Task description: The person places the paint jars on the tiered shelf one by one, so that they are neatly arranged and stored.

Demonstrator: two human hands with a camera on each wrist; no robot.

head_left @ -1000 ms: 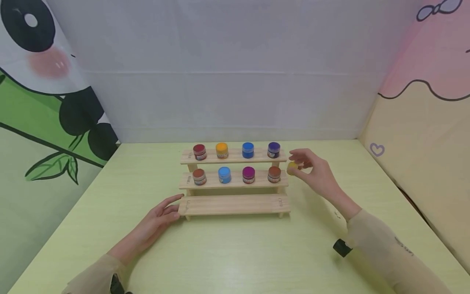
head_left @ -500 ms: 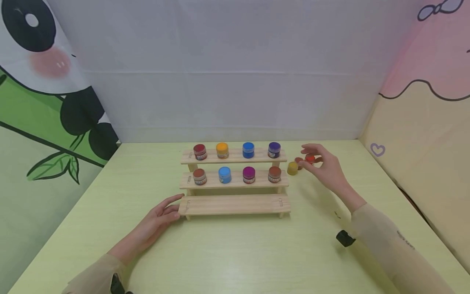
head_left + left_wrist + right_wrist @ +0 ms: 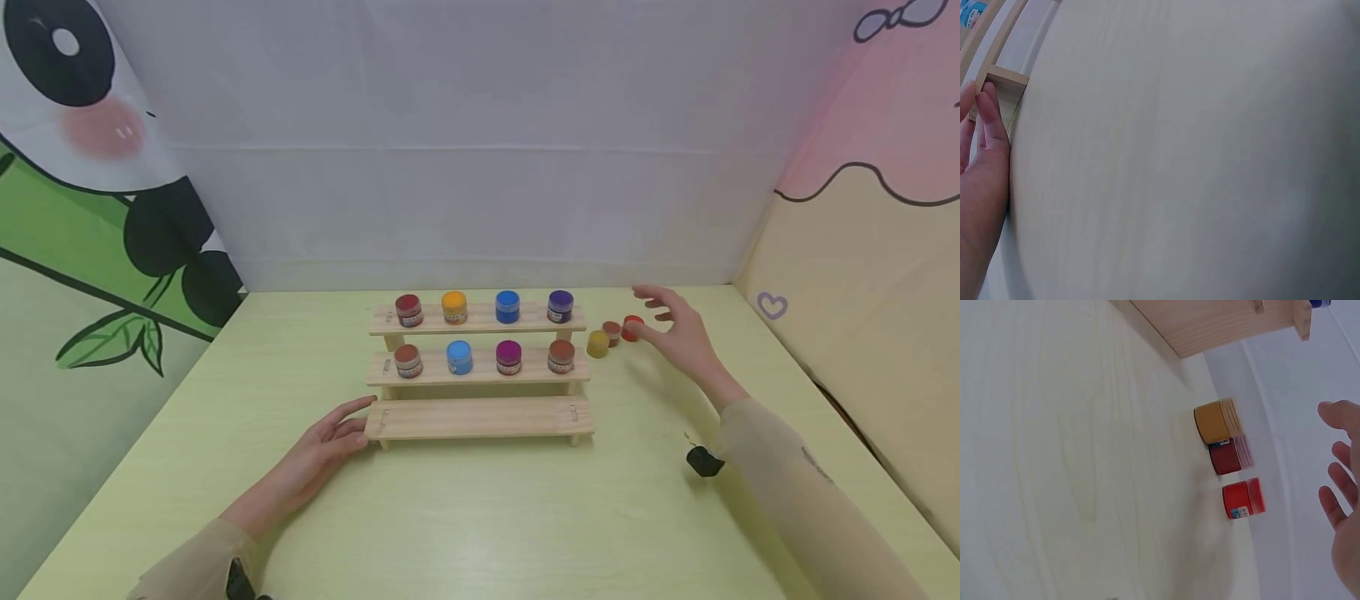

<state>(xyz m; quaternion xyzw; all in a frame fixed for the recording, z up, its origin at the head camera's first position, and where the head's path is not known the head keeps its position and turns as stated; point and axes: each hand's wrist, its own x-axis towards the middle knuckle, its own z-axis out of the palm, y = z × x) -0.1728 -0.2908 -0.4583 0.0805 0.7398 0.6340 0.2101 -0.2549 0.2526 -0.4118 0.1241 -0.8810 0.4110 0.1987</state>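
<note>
A three-tier wooden rack [image 3: 480, 419] stands on the table, with small lidded paint jars on its upper two tiers. My left hand [image 3: 311, 458] holds the left end of the lowest tier between thumb and fingers; the left wrist view shows the fingertips at the shelf's end. To the right of the rack, a yellow jar [image 3: 597, 344], a dark red jar [image 3: 612, 333] and a bright red jar [image 3: 632, 327] form a row. My right hand [image 3: 682, 337] hovers just right of the bright red jar, fingers spread. In the right wrist view that hand [image 3: 1346, 487] holds nothing.
On the top tier are jars including an orange one [image 3: 453, 307] and a purple one [image 3: 560, 306]. The middle tier bears more, among them a light blue jar [image 3: 460, 357]. A pale cloth wall [image 3: 480, 208] closes off the table's back; printed cloths flank both sides.
My right hand has let go of the yellow jar and moved right, past the dark red and bright red jars, its fingers lifting away. The left hand and rack stay put.
</note>
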